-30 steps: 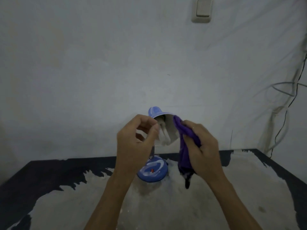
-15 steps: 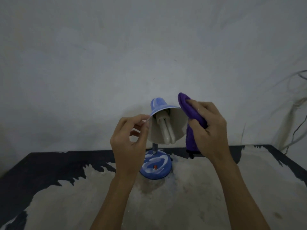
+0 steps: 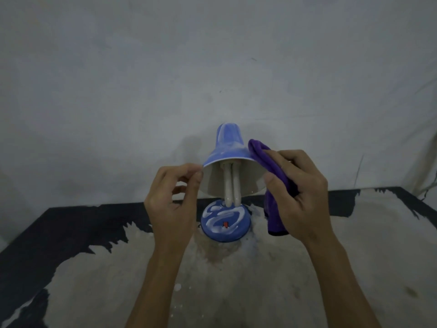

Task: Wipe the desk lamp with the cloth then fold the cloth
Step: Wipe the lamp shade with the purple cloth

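A small blue desk lamp (image 3: 226, 147) stands at the back of the table, its shade tipped toward me so the white bulb (image 3: 231, 185) shows inside. Its round blue base (image 3: 224, 224) carries white streaks and a red switch. My left hand (image 3: 173, 202) pinches the shade's left rim between thumb and fingertips. My right hand (image 3: 300, 197) grips a bunched purple cloth (image 3: 269, 166) and presses its top against the shade's right rim. The cloth's lower end hangs down beside the base.
The table (image 3: 236, 280) has a worn pale top with dark patches at its left and back edges. A grey wall (image 3: 212, 67) rises right behind the lamp. Loose cables (image 3: 431, 185) hang at the far right.
The shade has tilted up toward me, showing more of the bulb. My right hand slid the cloth from the inner shade out to the right rim. My left hand stayed on the left rim.
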Available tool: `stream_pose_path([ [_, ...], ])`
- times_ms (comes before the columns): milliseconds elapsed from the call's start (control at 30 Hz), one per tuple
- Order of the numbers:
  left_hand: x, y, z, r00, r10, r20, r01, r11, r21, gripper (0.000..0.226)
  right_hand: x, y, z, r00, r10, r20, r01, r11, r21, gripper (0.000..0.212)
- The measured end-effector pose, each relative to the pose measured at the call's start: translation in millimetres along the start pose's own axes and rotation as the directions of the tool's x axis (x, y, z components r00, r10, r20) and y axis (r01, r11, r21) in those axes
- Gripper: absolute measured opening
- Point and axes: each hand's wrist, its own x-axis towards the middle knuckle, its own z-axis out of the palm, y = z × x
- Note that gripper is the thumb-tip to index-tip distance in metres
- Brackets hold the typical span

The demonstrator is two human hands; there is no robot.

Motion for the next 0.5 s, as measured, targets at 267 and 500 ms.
stream_pose_path([
  [267,-1,-5,-2,1.000,0.018,0.007,-0.018,1.000,0.001,0.016,-10,25,-1,0.944,0.300,0.138,-0.297,0.954,-0.041,0.040],
  [500,-2,-4,-3,1.000,0.007,0.026,-0.007,1.000,-0.001,0.014,1,-2,-6,0.995,0.099,0.019,-0.100,0.992,0.080,0.033],
])
